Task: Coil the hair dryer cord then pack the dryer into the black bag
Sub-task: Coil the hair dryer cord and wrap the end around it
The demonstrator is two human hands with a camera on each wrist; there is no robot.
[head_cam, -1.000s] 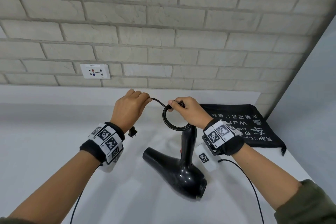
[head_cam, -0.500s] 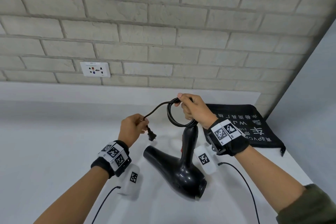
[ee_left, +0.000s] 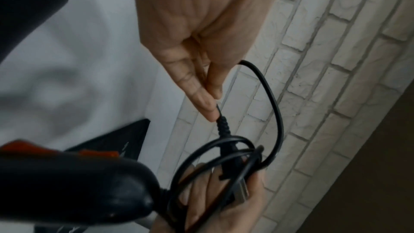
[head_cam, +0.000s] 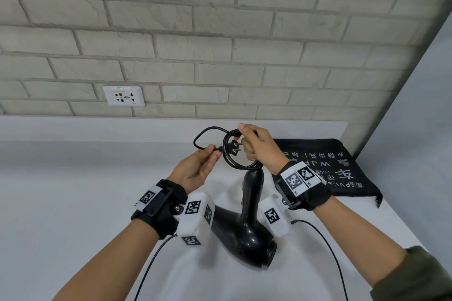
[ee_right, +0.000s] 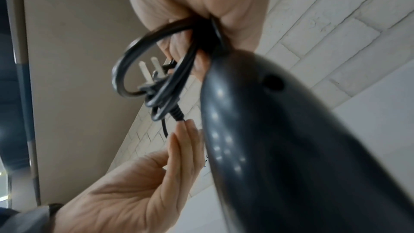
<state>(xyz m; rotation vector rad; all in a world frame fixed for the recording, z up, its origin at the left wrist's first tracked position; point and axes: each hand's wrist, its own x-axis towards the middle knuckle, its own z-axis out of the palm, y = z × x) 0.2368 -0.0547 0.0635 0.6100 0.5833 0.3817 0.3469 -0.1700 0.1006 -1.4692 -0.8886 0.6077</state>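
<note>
Both hands [head_cam: 259, 148] hold the cord [head_cam: 234, 154] above the dryer [head_cam: 247, 222].

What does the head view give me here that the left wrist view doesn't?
Only the head view shows the wall socket, the whole hair dryer lying on the counter, and the full black bag lying flat beyond the right wrist. Only the left wrist view shows the ribbed strain relief at the left hand's fingertips. Both show the left hand pinching the cord just behind the plug, and the right hand gripping the coil.
</note>
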